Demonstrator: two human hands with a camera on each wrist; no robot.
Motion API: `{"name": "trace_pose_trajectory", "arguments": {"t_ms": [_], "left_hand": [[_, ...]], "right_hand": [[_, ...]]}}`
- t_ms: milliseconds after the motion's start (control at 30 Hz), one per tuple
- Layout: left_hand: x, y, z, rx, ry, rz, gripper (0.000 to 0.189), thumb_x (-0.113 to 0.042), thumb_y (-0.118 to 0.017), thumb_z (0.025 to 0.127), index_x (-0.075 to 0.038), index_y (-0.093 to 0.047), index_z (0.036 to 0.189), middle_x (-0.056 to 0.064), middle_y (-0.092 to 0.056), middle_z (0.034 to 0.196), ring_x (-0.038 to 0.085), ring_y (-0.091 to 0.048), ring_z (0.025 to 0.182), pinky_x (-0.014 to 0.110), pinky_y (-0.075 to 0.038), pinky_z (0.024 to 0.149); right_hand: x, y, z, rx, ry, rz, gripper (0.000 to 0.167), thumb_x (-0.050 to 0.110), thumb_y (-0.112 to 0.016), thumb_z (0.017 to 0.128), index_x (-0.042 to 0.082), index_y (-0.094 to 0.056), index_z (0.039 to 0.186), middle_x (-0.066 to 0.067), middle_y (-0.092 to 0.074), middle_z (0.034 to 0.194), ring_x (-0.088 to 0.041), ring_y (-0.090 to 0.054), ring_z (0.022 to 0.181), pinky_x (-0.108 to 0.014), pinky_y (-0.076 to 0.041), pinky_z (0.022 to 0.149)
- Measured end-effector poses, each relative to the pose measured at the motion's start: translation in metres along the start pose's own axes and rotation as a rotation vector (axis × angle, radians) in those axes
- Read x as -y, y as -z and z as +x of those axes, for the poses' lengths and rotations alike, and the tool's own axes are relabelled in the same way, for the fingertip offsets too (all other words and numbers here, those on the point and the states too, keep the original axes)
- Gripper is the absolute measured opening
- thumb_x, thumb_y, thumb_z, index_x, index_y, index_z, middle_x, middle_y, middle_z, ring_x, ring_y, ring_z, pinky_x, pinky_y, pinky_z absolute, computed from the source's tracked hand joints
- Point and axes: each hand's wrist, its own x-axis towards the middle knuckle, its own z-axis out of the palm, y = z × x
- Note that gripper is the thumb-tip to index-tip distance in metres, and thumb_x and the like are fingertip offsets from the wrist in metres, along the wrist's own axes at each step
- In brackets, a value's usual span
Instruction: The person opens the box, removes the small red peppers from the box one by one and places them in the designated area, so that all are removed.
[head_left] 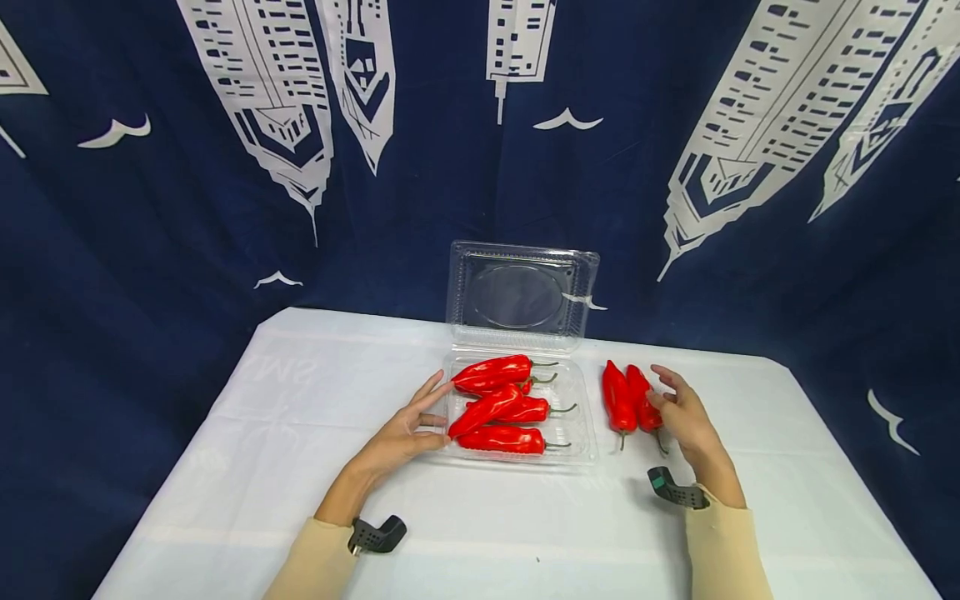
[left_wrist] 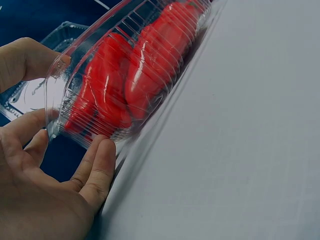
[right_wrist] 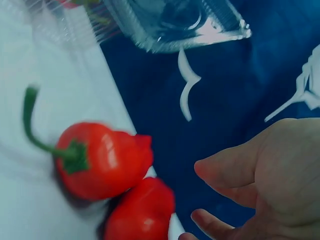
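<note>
Several long red peppers (head_left: 501, 440) with green stems lie in a clear plastic clamshell box (head_left: 581, 450). My left hand (head_left: 408, 429) is at the box's left end, thumb and fingers spread. In the left wrist view, its thumb touches the box's rim and fingertips (left_wrist: 102, 150) rest against the ribbed wall. Two more red peppers (head_left: 618, 400) lie side by side on the table, right of the box. My right hand (head_left: 684, 417) is at the right-hand pepper (head_left: 642, 396), fingers loosely bent. In the right wrist view, a gap shows between its fingers and the peppers (right_wrist: 105, 160).
The box's clear lid (head_left: 517, 300) stands raised at the back, against a dark blue curtain (head_left: 450, 183) with white building prints. A white cloth covers the table (head_left: 525, 533). Each wrist wears a dark band (head_left: 375, 535).
</note>
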Motion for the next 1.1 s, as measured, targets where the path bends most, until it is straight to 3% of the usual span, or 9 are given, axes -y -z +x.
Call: {"name": "trace_pose_trajectory", "arguments": {"t_ms": [100,200,333,433,700,1100], "left_hand": [[0.001,-0.001,0.001,0.003,-0.009,-0.011,0.083,0.001,-0.067,0.085,-0.02,-0.033,0.158,-0.011,-0.006,0.169,0.036,-0.043,0.126,0.025,-0.052,0.087],[0.002,-0.002,0.002,0.005,-0.012,-0.022,0.083,0.002,-0.067,0.085,-0.019,-0.033,0.158,-0.011,-0.005,0.169,0.038,-0.042,0.127,0.025,-0.053,0.088],[0.002,-0.002,0.001,0.0,-0.008,-0.022,0.083,0.003,-0.067,0.085,-0.02,-0.033,0.158,-0.013,-0.005,0.168,0.037,-0.042,0.127,0.025,-0.052,0.087],[0.002,-0.002,0.0,-0.008,-0.008,-0.013,0.084,0.003,-0.067,0.085,-0.021,-0.034,0.158,-0.013,-0.005,0.168,0.036,-0.043,0.126,0.027,-0.051,0.087],[0.002,-0.001,0.0,-0.003,-0.001,-0.014,0.083,0.002,-0.067,0.085,-0.021,-0.034,0.158,-0.011,-0.006,0.169,0.035,-0.043,0.126,0.025,-0.052,0.085],[0.0,-0.001,0.002,0.005,-0.002,-0.019,0.084,0.004,-0.066,0.084,-0.02,-0.033,0.158,-0.013,-0.005,0.168,0.036,-0.042,0.128,0.025,-0.052,0.087]], "right_hand": [[0.01,0.002,-0.004,-0.033,0.07,-0.049,0.06,0.01,-0.043,0.103,0.006,-0.021,0.159,-0.028,-0.013,0.163,-0.053,-0.021,0.144,-0.065,-0.031,0.112],[0.022,0.001,-0.01,-0.087,0.162,-0.136,0.057,0.009,-0.045,0.102,0.004,-0.03,0.156,-0.031,-0.021,0.16,-0.054,-0.028,0.14,-0.066,-0.032,0.111],[0.038,-0.004,-0.016,-0.165,0.368,-0.282,0.047,0.004,-0.051,0.098,0.001,-0.047,0.145,-0.032,-0.039,0.15,-0.053,-0.044,0.129,-0.065,-0.042,0.102],[0.05,-0.009,-0.018,-0.175,0.529,-0.361,0.042,0.0,-0.055,0.095,-0.001,-0.054,0.137,-0.03,-0.049,0.142,-0.05,-0.051,0.122,-0.065,-0.047,0.096],[0.077,-0.024,-0.022,-0.062,0.723,-0.483,0.036,0.005,-0.063,0.094,0.001,-0.061,0.13,-0.021,-0.058,0.134,-0.043,-0.052,0.125,-0.064,-0.039,0.105],[0.098,-0.048,-0.029,0.157,0.828,-0.578,0.041,0.013,-0.069,0.093,0.006,-0.061,0.132,-0.011,-0.062,0.134,-0.033,-0.055,0.127,-0.056,-0.043,0.107]]}}
